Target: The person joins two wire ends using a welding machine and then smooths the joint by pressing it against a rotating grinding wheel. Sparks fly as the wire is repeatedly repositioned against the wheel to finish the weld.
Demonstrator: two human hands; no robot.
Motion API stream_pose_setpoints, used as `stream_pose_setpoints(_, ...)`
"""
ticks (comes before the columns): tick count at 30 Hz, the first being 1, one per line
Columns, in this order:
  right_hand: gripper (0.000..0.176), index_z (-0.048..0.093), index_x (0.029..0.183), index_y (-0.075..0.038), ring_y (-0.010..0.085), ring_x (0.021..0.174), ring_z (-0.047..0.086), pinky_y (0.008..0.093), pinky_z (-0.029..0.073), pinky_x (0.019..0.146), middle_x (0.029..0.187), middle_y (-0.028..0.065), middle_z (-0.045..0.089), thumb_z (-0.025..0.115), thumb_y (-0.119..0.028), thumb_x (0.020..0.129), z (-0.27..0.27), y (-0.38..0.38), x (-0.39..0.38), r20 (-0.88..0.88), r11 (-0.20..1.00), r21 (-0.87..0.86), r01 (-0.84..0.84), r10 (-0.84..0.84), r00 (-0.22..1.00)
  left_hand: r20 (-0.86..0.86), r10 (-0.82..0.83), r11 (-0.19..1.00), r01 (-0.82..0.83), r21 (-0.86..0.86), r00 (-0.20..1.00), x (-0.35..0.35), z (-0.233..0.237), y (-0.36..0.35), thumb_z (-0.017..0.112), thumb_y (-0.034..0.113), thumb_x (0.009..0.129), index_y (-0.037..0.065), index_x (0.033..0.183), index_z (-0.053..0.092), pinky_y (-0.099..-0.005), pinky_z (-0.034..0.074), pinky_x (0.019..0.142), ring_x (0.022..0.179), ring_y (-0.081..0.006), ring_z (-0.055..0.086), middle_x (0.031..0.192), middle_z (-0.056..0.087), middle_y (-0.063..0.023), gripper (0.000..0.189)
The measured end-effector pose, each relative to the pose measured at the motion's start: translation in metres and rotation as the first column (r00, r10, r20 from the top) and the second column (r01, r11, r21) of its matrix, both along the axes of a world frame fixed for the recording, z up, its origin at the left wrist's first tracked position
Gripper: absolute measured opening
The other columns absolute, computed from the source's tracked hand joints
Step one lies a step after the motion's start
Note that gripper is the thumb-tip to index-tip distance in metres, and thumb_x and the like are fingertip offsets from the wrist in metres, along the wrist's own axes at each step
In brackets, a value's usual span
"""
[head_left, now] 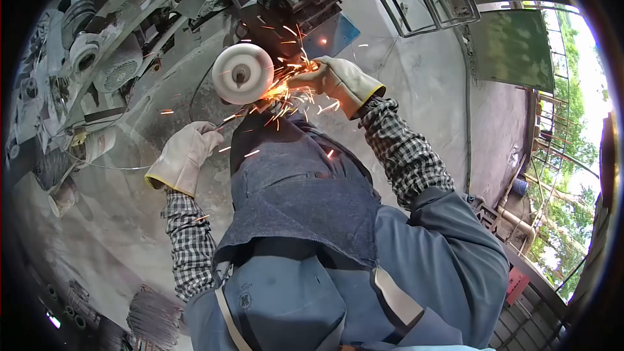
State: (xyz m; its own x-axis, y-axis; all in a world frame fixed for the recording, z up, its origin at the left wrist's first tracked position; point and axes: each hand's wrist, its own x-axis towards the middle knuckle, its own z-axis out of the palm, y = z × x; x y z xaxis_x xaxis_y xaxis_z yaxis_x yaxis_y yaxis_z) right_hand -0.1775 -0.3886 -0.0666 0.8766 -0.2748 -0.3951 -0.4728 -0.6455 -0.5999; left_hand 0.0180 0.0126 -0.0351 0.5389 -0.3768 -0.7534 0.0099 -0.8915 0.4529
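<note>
A white round grinding wheel (242,73) is in front of me, and bright orange sparks (283,91) spray from its right side. My right hand (341,84), in a pale work glove with a yellow cuff edge, is closed just right of the sparks, its fingertips among them. Lower left of the wheel, my left hand (188,156) in a matching glove has its fingers curled together. A thin dark line runs from its fingertips toward the wheel's underside. Glare and sparks hide the workpiece, and I cannot tell what either hand grips.
A denim apron (292,214) covers my lap close below the wheel. Metal machinery and motors (120,68) crowd the left side. Behind the wheel stands a dark machine with a blue panel (338,34). Coiled wire on a metal stand (422,0) is at the top right; wire bundles (155,315) lie lower left.
</note>
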Motion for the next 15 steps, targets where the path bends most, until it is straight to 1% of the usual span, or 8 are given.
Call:
stream_pose_setpoints(1,0.048,0.085,0.148,-0.005,0.0318,0.107,0.088,0.0464,0.067,0.095,0.114,0.0196,0.09,0.093,-0.037,0.113,-0.002,0.002,-0.001,0.021,0.999,-0.036,0.005,-0.004,1.0,0.003,0.016,1.0,-0.016,-0.011,1.0,-0.001,0.0,0.0,0.093,0.034,0.107,0.006,0.136,0.092,-0.0322,0.059,0.076,0.083,-0.0126,0.076,0.102,0.087,-0.0005,0.041)
stream_pose_setpoints(2,0.054,0.085,0.152,-0.007,0.0309,0.106,0.088,0.0462,0.067,0.095,0.114,0.0194,0.09,0.092,-0.047,0.115,0.038,0.01,0.009,-0.08,1.0,0.006,-0.005,0.006,0.997,0.005,0.032,0.999,-0.032,-0.021,0.999,-0.002,-0.001,0.001,0.093,0.034,0.107,0.005,0.135,0.092,-0.0323,0.059,0.075,0.083,-0.0125,0.075,0.101,0.087,-0.0004,0.04)
stream_pose_setpoints(3,0.053,0.086,0.149,-0.007,0.0303,0.104,0.087,0.0457,0.066,0.095,0.112,0.0182,0.089,0.091,-0.048,0.115,0.053,0.015,0.014,-0.119,1.0,0.028,0.011,-0.008,0.993,-0.001,0.014,1.0,-0.014,-0.008,1.0,0.0,-0.004,0.002,0.093,0.034,0.107,0.005,0.136,0.092,-0.0323,0.058,0.075,0.082,-0.0123,0.074,0.101,0.087,-0.0002,0.041)
stream_pose_setpoints(5,0.052,0.088,0.144,-0.007,0.029,0.102,0.085,0.0447,0.065,0.094,0.109,0.0157,0.087,0.09,-0.051,0.116,0.063,0.018,0.018,-0.176,0.997,0.055,0.051,-0.041,0.984,-0.011,-0.022,1.0,0.022,0.016,1.0,0.007,-0.013,0.005,0.094,0.034,0.106,0.005,0.137,0.091,-0.0323,0.058,0.074,0.081,-0.0118,0.073,0.101,0.086,0.0001,0.042)
stream_pose_setpoints(8,0.053,0.09,0.136,-0.006,0.0272,0.098,0.083,0.0432,0.064,0.093,0.104,0.0121,0.083,0.087,-0.056,0.118,0.071,0.021,0.024,-0.239,0.994,0.071,0.078,-0.059,0.969,-0.029,-0.064,0.996,0.062,-0.059,0.998,0.012,-0.034,0.015,0.094,0.032,0.107,0.005,0.141,0.089,-0.0319,0.056,0.073,0.081,-0.0112,0.072,0.101,0.085,0.0008,0.043)
stream_pose_setpoints(11,0.055,0.093,0.128,-0.006,0.0254,0.094,0.08,0.0416,0.062,0.092,0.099,0.0084,0.08,0.084,-0.06,0.119,0.076,0.023,0.027,-0.292,0.994,0.059,0.089,-0.069,0.954,-0.002,-0.071,0.997,0.071,0.003,0.997,0.007,-0.005,0.002,0.093,0.03,0.11,0.005,0.145,0.088,-0.0313,0.055,0.072,0.08,-0.0104,0.071,0.1,0.083,0.002,0.044)
stream_pose_setpoints(12,0.05,0.095,0.128,-0.01,0.0222,0.088,0.074,0.0394,0.059,0.086,0.095,0.0056,0.077,0.081,-0.057,0.121,0.058,0.014,0.021,-0.239,0.998,0.044,0.033,-0.022,0.971,0.0,-0.084,0.996,0.084,-0.004,0.996,0.008,-0.008,0.003,0.093,0.03,0.109,0.005,0.145,0.088,-0.0313,0.055,0.072,0.081,-0.0103,0.071,0.1,0.083,0.0022,0.043)
stream_pose_setpoints(15,0.048,0.094,0.126,-0.013,0.0188,0.085,0.07,0.0374,0.055,0.081,0.093,0.0038,0.076,0.079,-0.058,0.12,0.023,0.006,0.002,0.106,0.969,0.244,0.031,-0.059,0.993,0.008,-0.093,0.995,0.093,-0.026,0.996,0.014,-0.013,0.008,0.093,0.03,0.108,0.005,0.144,0.088,-0.0311,0.055,0.073,0.081,-0.0102,0.071,0.101,0.084,0.0023,0.044)
